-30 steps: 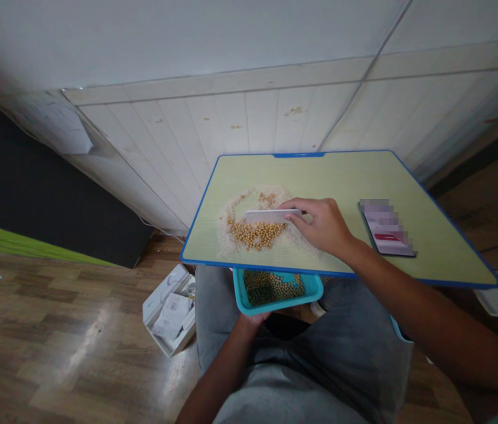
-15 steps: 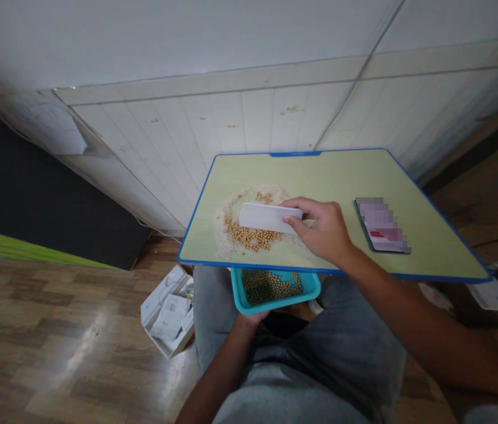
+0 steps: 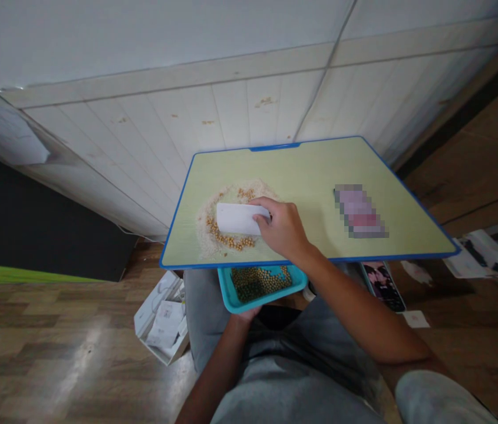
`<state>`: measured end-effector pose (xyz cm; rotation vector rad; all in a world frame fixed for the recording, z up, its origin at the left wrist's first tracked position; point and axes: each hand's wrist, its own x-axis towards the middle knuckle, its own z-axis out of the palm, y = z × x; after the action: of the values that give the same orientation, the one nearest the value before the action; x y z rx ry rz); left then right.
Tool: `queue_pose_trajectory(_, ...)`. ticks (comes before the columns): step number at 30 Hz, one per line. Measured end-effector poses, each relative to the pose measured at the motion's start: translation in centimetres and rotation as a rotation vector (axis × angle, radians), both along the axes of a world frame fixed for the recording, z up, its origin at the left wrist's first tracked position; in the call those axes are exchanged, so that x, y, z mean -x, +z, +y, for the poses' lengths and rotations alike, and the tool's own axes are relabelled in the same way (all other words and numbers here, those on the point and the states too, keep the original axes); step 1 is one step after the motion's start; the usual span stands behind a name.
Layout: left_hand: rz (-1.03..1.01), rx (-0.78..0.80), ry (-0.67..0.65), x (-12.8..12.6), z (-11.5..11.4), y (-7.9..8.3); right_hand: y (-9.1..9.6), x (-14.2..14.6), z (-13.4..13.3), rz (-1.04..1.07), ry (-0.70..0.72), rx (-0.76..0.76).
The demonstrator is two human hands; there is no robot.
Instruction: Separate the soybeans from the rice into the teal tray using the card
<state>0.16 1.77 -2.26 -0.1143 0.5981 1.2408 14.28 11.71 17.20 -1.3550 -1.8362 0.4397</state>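
My right hand (image 3: 283, 228) is closed round the right end of a flat white rectangular piece (image 3: 236, 219) with rounded corners, held over the yellow soybeans (image 3: 233, 242) on the table. The piece hides part of them. Pale, fine grains (image 3: 207, 244) form a wide ring around and among the beans. Below the table's front edge, a turquoise plastic basket (image 3: 235, 305) holds many beans, some of them dark green. Underneath it my left hand (image 3: 247, 315) supports the basket, its fingers mostly hidden.
The small pale-green folding table (image 3: 315, 171) has a blue rim and stands near a panelled wall. A phone (image 3: 360, 212) with a blurred screen lies at its right. On the floor at left is an open white box (image 3: 164, 324) with papers. Beneath the table's right side lies a dark picture-covered item (image 3: 383, 285).
The view has shifted, so the table appears further left. The white piece shows a broader face, and fewer beans are visible in front of it. The basket remains held under the table edge.
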Motion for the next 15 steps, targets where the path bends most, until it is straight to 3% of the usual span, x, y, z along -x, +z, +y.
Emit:
queue_pose_trajectory(8,0.062,0.029,0.067,-0.4,0.2,1.6,0.0,1.3,1.0,-0.028,-0.098,0.005)
queue_pose_trajectory(15,0.065,0.014,0.059,-0.4,-0.1,1.9,-0.1,1.7,1.9,-0.022,-0.121,-0.02)
